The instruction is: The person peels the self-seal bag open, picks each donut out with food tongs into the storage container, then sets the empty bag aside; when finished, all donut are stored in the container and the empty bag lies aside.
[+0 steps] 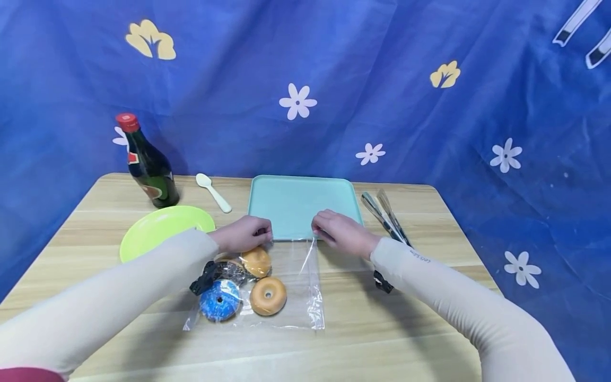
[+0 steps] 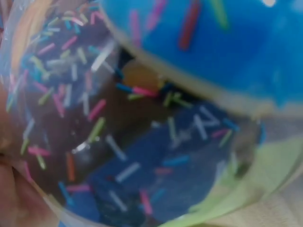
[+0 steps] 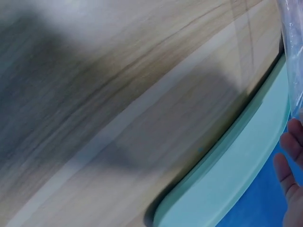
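A clear plastic bag [image 1: 298, 305] of toy donuts lies over the wooden table, its open-looking top edge towards the tray. My left hand [image 1: 245, 233] grips the left part of that edge with curled fingers. At the right corner, my right hand [image 1: 345, 232] pinches the film, which also shows beside the fingers [image 3: 292, 142] in the right wrist view. Inside sit a blue sprinkled donut [image 1: 219, 300], a plain tan donut [image 1: 268, 296], another tan one [image 1: 256, 261] and a dark sprinkled donut [image 2: 90, 118], partly hidden by my left wrist in the head view.
Just beyond the hands lies a mint-green tray [image 1: 303, 199]. Left of it are a white spoon [image 1: 213, 192], a lime-green plate [image 1: 159, 228] and a dark bottle [image 1: 151, 170] with a red cap. Metal tongs [image 1: 386, 215] lie to the right, partly behind my right forearm.
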A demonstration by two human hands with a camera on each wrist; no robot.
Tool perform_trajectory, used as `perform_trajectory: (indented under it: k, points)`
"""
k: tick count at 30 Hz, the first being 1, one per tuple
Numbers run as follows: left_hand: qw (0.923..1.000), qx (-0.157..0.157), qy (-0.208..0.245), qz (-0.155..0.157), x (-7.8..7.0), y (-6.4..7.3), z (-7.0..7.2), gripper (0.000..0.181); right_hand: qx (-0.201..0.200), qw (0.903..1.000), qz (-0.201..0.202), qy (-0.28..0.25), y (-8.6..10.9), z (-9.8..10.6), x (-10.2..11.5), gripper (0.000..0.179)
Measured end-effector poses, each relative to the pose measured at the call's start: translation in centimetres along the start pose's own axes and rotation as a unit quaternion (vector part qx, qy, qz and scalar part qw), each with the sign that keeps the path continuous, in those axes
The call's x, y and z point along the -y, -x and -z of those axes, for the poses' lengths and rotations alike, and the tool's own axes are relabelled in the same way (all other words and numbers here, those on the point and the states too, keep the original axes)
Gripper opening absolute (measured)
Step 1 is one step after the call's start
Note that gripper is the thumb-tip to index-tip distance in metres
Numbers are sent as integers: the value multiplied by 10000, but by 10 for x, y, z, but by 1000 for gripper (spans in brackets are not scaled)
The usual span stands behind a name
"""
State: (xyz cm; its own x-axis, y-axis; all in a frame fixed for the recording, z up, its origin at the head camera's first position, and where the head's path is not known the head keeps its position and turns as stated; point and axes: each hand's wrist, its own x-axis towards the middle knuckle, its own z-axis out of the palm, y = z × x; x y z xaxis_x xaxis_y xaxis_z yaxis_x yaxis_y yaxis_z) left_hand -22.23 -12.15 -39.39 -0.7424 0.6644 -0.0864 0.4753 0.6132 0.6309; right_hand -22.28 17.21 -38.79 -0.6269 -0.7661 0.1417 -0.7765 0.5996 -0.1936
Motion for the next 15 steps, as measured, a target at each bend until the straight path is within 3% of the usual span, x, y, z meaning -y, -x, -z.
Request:
perform_trajectory:
  k: [11, 15]
  points:
    - [10000, -22, -38, -45, 2, 0, -3, 17, 73, 9994, -330, -78, 10, -4, -6, 6]
    - [10000, -18, -9, -11, 3, -1, -4, 17, 46, 9969, -740, -282, 9, -2, -1, 6]
